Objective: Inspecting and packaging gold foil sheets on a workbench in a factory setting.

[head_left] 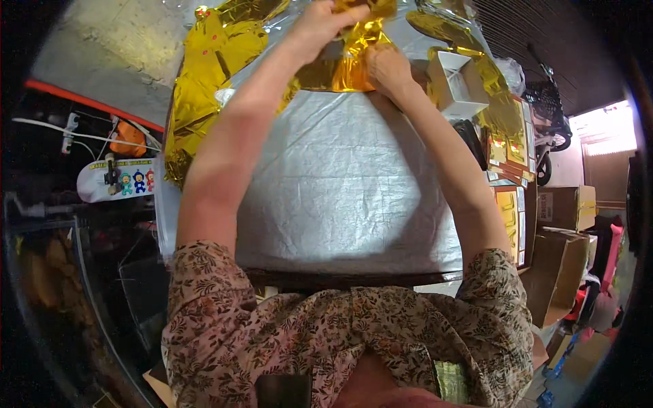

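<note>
At the far side of the table, a shiny gold foil piece [360, 60] is between my two hands. My left hand [325, 28] has it pinched near the top edge of the view, with the thumb stretched to the right. My right hand [389, 69] is closed on the same foil, lower and to the right. The foil's far part is cut off by the view. More flat, crumpled gold foil [221, 58] lies to the left of my left arm, some of it with small red dots.
A silvery sheet [340, 183] covers the table. On the right stand a white open box [457, 85], a dark object [471, 141] and flat packs with gold pictures [509, 214]. Cardboard boxes [561, 272] are beyond them. A white skateboard [119, 180] is left of the table.
</note>
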`<state>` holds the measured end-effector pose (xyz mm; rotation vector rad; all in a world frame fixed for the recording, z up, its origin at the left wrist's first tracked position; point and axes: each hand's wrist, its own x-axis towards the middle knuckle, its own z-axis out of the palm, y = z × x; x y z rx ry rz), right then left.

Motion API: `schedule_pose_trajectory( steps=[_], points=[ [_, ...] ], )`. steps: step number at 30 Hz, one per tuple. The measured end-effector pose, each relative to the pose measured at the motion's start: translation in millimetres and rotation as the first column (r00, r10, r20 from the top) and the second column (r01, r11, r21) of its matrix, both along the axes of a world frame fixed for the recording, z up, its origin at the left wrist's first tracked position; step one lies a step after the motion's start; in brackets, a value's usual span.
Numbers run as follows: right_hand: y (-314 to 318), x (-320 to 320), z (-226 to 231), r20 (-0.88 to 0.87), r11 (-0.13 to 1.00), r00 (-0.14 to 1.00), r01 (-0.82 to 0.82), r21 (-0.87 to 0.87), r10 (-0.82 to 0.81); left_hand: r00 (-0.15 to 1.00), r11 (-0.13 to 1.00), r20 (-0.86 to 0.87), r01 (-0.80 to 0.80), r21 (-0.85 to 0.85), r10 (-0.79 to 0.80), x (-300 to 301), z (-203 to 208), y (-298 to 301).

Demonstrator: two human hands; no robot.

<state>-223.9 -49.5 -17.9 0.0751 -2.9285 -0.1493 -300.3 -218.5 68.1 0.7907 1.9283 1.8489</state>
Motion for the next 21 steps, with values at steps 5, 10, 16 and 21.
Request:
schedule_pose_trajectory(
  steps=[5,10,16,21],
  points=[
    [8,-22,-26,-0.284,0.987,0.948,-0.159,-0.031,0.144,0.984,0.984,0.148,0.079,0.159,-0.103,-25,75,-43],
    [-8,-18,-46,-0.098,0.995,0.995,-0.042,-0.095,0.032,0.998,0.972,-0.035,-0.038,0.233,0.047,-65,113,-88],
    [8,-10,-49,-0.040,0.996,0.999,0.001,-0.094,-0.005,0.718,0.707,-0.155,-0.582,0.403,0.679,-121,164,-153],
    [-44,-25,-28,-0.093,0.984,0.988,-0.136,-0.112,0.126,0.431,0.488,-0.242,-0.669,0.561,0.869,-174,253,-419]
  ],
)
